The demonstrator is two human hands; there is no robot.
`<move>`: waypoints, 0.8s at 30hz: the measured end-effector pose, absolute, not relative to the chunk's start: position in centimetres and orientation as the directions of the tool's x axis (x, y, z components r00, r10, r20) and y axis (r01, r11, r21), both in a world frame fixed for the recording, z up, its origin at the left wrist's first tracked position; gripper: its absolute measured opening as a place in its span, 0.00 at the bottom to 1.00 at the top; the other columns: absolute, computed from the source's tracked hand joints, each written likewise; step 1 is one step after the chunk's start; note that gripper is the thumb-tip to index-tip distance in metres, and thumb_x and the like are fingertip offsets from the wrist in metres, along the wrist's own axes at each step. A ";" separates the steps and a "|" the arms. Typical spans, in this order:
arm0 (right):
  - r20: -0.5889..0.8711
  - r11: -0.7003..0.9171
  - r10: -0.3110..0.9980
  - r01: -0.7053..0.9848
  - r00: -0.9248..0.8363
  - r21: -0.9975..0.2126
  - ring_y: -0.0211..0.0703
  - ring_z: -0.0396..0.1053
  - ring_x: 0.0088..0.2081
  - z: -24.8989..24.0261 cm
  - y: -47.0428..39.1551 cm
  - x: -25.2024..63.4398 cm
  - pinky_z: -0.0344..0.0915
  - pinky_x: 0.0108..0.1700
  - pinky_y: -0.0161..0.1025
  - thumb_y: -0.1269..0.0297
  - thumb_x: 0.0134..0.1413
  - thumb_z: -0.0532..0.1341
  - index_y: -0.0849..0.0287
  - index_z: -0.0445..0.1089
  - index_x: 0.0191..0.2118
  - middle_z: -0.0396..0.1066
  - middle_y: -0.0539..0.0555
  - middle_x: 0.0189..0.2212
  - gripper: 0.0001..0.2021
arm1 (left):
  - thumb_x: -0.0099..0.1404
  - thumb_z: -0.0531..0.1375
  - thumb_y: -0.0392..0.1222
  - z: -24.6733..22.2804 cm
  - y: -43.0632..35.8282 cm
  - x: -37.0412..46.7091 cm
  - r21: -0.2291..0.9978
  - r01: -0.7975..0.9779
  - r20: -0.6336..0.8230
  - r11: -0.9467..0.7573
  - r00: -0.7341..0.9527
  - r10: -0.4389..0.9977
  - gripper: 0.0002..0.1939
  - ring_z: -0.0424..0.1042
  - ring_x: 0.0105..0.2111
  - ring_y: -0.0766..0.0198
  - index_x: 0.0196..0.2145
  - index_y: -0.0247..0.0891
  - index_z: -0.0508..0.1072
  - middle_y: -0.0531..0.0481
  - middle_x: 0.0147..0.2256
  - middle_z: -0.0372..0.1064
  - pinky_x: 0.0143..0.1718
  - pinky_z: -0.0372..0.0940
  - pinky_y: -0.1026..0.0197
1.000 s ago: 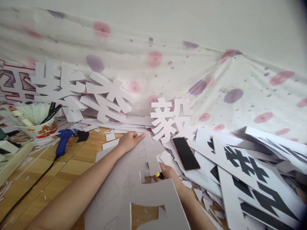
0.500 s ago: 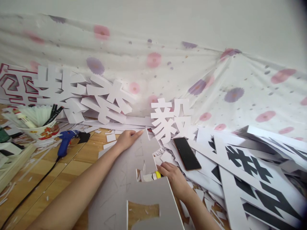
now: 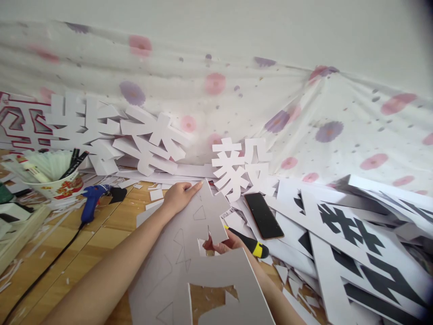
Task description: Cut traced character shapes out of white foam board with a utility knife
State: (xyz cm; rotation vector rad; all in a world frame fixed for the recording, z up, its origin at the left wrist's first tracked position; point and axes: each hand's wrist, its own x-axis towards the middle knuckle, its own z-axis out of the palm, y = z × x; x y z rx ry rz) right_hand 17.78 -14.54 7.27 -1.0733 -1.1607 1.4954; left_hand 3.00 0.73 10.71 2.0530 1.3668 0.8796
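A large white foam board (image 3: pixel 216 280) with cut-out openings and pencilled shapes lies tilted in front of me. My left hand (image 3: pixel 181 197) is closed on its far left edge, thumb stretched along the top. My right hand (image 3: pixel 227 243) is at the board's right side, partly hidden under it, with curled fingertips showing through a notch. A black and yellow utility knife (image 3: pixel 252 244) lies across this hand, its yellow-banded end pointing right; the exact grip is partly hidden.
Behind stand white cut-out characters (image 3: pixel 230 169). A phone (image 3: pixel 264 216) rests on scraps beside printed sheets (image 3: pixel 348 225). To the left are a blue glue gun (image 3: pixel 90 203) with its cable and a paper tub (image 3: pixel 56 187) of glue sticks and markers.
My right hand has reached further under the board, fingers now showing in the notch. The knife has swung round so its handle points right. The board has shifted slightly right and tilted.
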 end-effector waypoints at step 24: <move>-0.210 -0.269 0.960 -0.410 -0.183 -0.872 0.37 0.66 0.27 8.6 -14.8 15.7 0.59 0.29 0.34 0.57 0.40 0.65 0.58 0.67 0.30 0.69 0.49 0.24 0.12 | 0.54 0.48 0.65 9.8 0.4 3.9 0.740 0.545 0.180 -0.395 0.404 0.897 0.27 0.48 0.19 0.69 0.15 0.38 0.50 0.57 0.17 0.44 0.21 0.42 0.64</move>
